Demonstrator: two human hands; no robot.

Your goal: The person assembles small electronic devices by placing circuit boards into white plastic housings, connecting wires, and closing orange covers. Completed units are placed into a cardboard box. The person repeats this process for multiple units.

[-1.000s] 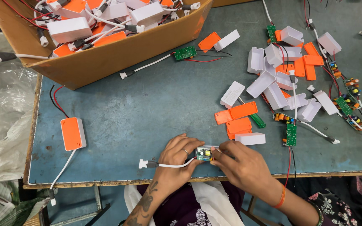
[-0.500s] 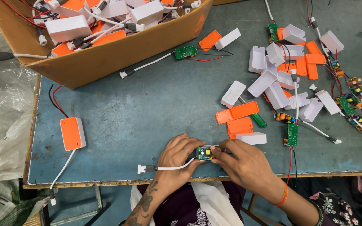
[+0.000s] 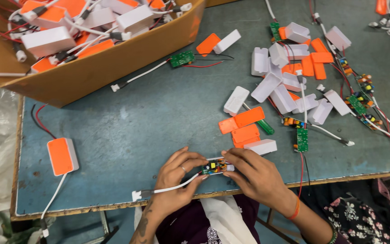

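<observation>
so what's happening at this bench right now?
A person holds a small circuit board between the left hand and right hand at the front edge of the blue table. Its white cable trails left. Loose orange and white casing halves lie beyond; a cardboard box holds finished units.

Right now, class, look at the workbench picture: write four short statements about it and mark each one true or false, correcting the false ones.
1. Both hands, left hand and right hand, hold a small circuit board. True.
2. The cardboard box is empty. False: it holds white and orange cases with cables.
3. A closed orange-topped case lies left of the hands. True.
4. The table is red. False: it is blue-grey.
</observation>
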